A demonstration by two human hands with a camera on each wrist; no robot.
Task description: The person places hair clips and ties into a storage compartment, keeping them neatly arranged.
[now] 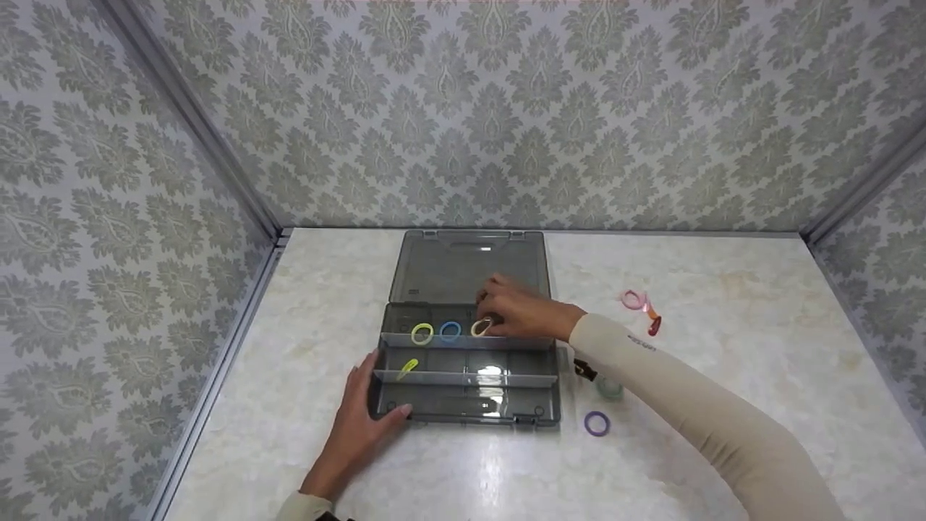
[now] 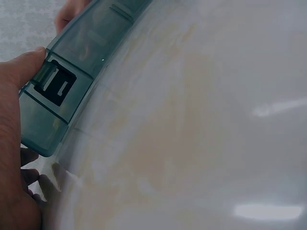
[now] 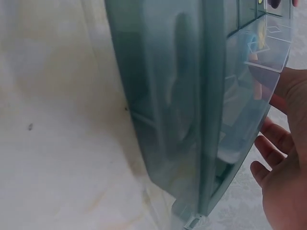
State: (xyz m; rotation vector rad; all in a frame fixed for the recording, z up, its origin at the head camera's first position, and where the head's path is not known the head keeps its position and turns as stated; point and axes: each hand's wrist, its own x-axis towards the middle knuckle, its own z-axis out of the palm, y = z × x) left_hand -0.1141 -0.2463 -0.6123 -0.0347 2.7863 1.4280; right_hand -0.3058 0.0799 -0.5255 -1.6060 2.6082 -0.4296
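Just under half in, my read. Yellow ring [image 1: 413,335] and blue ring [image 1: 441,333] are standing in the box's [image 1: 441,411] rear row; yellow clip [image 1: 409,367] is lying in the middle row. Right hand [image 1: 519,310] is pinching the cream ring [image 1: 474,329] in the rear row, right of the blue. Five are lying outside, right of the box: pink ring [image 1: 626,301], orange-red clip [image 1: 655,320], dark clip [image 1: 584,370], pale green ring [image 1: 610,391], purple ring [image 1: 587,425]. Cream ring is facing the person, roughly upright; round, so no long axis. Box is running lengthwise left-right, latch side facing the person, lid [image 1: 434,271] folding back toward the wall. Left hand [image 1: 362,412] is clamping its near-left corner, thumb over the front edge.
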